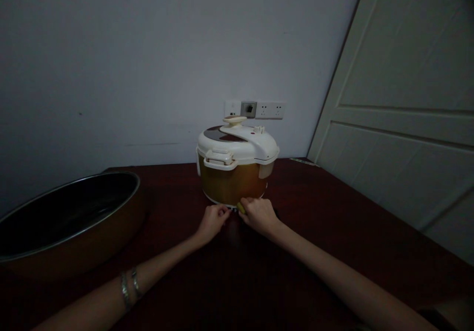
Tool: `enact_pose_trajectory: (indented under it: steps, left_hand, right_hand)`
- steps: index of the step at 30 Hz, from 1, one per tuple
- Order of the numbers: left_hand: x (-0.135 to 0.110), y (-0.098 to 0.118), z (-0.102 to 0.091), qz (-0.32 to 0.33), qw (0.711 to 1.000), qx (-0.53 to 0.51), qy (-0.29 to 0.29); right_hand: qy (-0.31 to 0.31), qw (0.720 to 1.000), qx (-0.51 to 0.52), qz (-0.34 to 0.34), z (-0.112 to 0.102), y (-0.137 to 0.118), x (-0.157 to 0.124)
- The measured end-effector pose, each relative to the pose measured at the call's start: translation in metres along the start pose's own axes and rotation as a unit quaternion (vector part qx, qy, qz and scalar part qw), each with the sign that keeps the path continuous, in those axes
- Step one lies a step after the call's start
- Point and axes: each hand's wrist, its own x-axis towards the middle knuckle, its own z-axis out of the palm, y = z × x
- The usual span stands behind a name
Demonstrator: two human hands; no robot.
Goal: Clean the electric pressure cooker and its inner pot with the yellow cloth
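A white-lidded pressure cooker point(237, 183) with a gold-brown body stands upright on the dark red table, a little beyond both hands. My right hand point(259, 215) is closed around a small yellow object point(241, 207); its kind cannot be made out, and a dark end seems to stick out behind the hand. At the cooker's base, my left hand point(214, 221) has thumb and fingers pinched together, and whatever they hold is too small to name. Tiny pale bits point(233, 209) show in the narrow gap between the two hands.
To the left sits a large round pan point(122, 217) with a dark inside and brown outer wall. Wall sockets point(270, 110) are behind the cooker. A pale panelled door point(400, 119) borders the right of the table point(333, 222). The light is dim.
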Motion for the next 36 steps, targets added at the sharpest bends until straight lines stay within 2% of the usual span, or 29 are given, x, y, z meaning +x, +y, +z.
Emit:
enact_pose_trajectory:
  steps: [4, 10, 17, 25, 31, 36]
  left_hand:
    - [0.000, 0.001, -0.001, -0.003, 1.000, 0.002, -0.006]
    - [-0.001, 0.001, -0.001, 0.005, 1.000, 0.008, -0.011]
    - [-0.001, 0.002, -0.002, -0.005, 1.000, 0.022, -0.015]
    - [-0.002, 0.004, -0.001, 0.017, 1.000, 0.018, -0.008]
    - [-0.001, 0.004, -0.002, 0.004, 1.000, 0.020, -0.012]
    - [0.000, 0.001, -0.002, 0.037, 0.998, 0.043, -0.012]
  right_hand:
    - [0.001, 1.000, 0.006, -0.009, 0.000, -0.007, 0.004]
    - [-0.002, 1.000, 0.002, 0.021, -0.002, 0.006, -0.005]
    - [0.001, 1.000, -0.004, -0.006, -0.003, -0.006, 0.003]
    - [-0.007, 1.000, -0.018, 0.010, 0.000, 0.013, -0.009]
    - [-0.002, 0.999, -0.012, -0.041, 0.004, -0.007, -0.003]
    - [0.010, 0.998, 0.009, -0.062, 0.003, -0.020, 0.006]
